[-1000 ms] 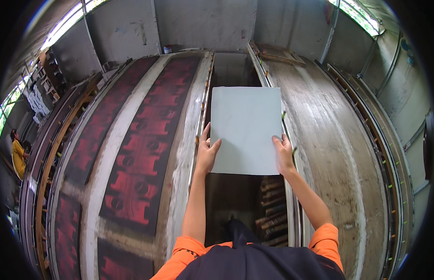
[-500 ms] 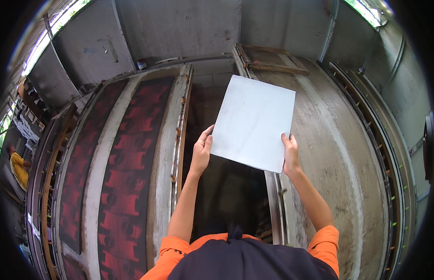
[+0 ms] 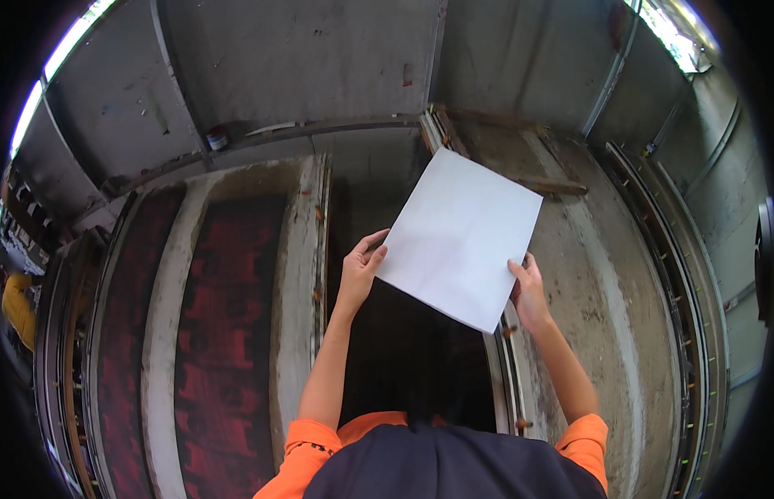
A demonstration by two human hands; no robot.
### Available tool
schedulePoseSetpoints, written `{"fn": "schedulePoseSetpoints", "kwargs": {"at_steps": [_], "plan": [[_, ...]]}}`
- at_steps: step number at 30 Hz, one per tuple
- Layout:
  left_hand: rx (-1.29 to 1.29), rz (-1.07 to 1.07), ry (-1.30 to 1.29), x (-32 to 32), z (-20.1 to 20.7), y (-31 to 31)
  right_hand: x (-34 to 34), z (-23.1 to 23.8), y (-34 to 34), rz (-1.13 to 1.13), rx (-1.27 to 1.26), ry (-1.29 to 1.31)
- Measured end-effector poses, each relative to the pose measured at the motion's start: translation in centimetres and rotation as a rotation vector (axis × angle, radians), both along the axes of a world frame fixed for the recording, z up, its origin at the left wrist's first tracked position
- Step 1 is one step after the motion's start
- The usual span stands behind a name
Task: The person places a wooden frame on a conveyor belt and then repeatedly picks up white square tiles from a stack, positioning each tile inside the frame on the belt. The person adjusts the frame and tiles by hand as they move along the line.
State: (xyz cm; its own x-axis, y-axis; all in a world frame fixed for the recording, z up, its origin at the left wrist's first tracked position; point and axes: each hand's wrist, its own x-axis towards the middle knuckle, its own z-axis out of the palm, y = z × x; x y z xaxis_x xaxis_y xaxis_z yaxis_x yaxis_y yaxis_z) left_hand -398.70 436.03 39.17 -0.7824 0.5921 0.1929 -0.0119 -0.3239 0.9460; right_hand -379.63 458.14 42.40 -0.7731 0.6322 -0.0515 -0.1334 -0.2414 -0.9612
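Observation:
A blank white rectangular sheet (image 3: 462,241), looking like a thin stack or pad of paper, is held up in front of me, tilted with its right side lower. My left hand (image 3: 362,270) grips its left edge near the lower corner, thumb in front and fingers partly behind. On the opposite edge, my right hand (image 3: 528,293) pinches it near the lower right corner. Both arms reach forward over the dark gap between two long tables. The sheet covers part of the right table's edge.
The left table (image 3: 299,249) bears long strips of red and black patterned fabric (image 3: 225,333). A wooden frame (image 3: 536,181) lies at the far end of the worn right table (image 3: 595,333). A small can (image 3: 218,137) stands by the grey wall. At far left, a person in yellow (image 3: 19,308) is partly visible.
The sheet has turned clockwise and sunk slightly, its right side now lower. My right hand has moved a little down and right with it. The view has shifted.

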Motion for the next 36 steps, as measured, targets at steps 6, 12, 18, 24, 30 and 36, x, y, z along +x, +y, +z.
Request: {"fn": "schedulePoseSetpoints", "kwargs": {"at_steps": [6,12,18,24,30,36], "plan": [[-0.075,-0.103,-0.015,-9.3,1.4,3.6,-8.0,2.0,2.7,-0.042,0.031,-0.048],[-0.007,-0.099,-0.068,-16.1,0.7,10.1,-14.5,2.3,7.2,-0.150,-0.019,-0.037],[-0.049,-0.163,0.008,-23.3,2.1,19.8,-20.8,0.4,15.7,-0.254,-0.033,0.041],[-0.137,-0.309,0.187,-32.9,2.5,32.8,-26.5,-1.0,26.6,-0.401,-0.053,0.140],[-0.305,-0.494,0.438,-37.6,2.5,44.1,-28.1,-1.8,33.0,-0.569,-0.044,0.131],[-0.498,-0.795,0.595,-39.5,1.6,54.4,-26.9,-3.7,35.1,-0.772,-0.164,0.031]]}}
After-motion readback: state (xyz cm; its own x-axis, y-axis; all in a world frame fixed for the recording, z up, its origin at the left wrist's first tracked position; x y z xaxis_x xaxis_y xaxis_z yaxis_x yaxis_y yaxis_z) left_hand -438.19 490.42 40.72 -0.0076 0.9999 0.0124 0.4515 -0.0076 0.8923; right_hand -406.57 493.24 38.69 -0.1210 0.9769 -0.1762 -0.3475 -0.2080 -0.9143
